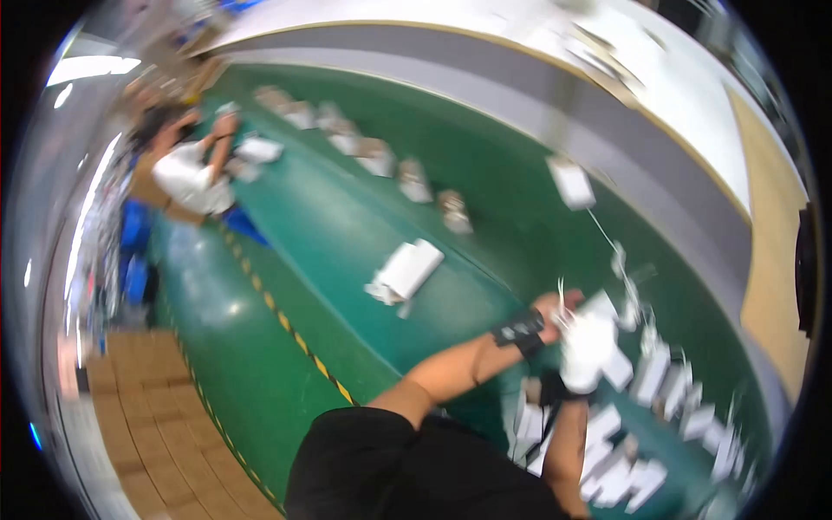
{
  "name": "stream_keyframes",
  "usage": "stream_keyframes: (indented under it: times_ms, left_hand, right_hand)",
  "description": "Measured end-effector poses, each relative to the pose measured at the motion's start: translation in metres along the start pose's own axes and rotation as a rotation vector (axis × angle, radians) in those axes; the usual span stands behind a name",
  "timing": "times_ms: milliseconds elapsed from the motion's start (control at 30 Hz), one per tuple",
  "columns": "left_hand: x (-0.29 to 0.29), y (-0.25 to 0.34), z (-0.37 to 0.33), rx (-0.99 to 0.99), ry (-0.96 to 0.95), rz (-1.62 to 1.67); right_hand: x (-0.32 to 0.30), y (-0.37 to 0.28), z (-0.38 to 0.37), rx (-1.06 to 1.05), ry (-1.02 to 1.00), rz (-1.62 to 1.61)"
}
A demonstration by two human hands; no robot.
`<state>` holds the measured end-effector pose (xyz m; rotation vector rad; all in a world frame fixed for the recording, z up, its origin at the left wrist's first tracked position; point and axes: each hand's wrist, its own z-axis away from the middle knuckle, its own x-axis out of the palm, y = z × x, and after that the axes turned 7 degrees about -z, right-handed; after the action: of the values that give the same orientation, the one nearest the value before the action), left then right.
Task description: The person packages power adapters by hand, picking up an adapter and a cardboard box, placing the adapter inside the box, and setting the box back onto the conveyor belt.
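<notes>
Over the right part of the green bench, my two hands are close together and blurred by motion. My left hand (552,317), bare with a black wristband (521,333), curls its fingers near thin white cord ends (562,290); what it holds is smeared. My right hand (587,351) appears as a white, glove-like shape above a black wristband (556,389), its fingers indistinct. Beside its fingertips shows a flat white piece (603,303), and I cannot tell whether the hand grips it. Just right of the hands lies a tangled white cable (631,299).
Several white boxes (650,374) and loose white pieces (620,481) crowd the near right. A white box (412,267) lies mid-bench; a row of small bundles (375,158) runs behind it. Another person (192,173) works at far left. Brown cartons (160,416) stack at lower left.
</notes>
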<state>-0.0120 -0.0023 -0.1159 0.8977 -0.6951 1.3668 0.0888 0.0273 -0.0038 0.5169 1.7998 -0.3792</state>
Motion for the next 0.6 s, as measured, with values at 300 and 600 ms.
stream_keyframes:
  times_ms: [300,600]
  left_hand:
    - [-0.040,0.037,0.013,0.285,-0.292,-1.105]
    - [-0.007,0.059,-0.031,0.351,0.012,-0.870]
  right_hand:
    - [0.003,-0.021,-0.032,0.145,0.182,-1.096]
    - [0.051,-0.029,-0.033,0.381,0.262,-1.647]
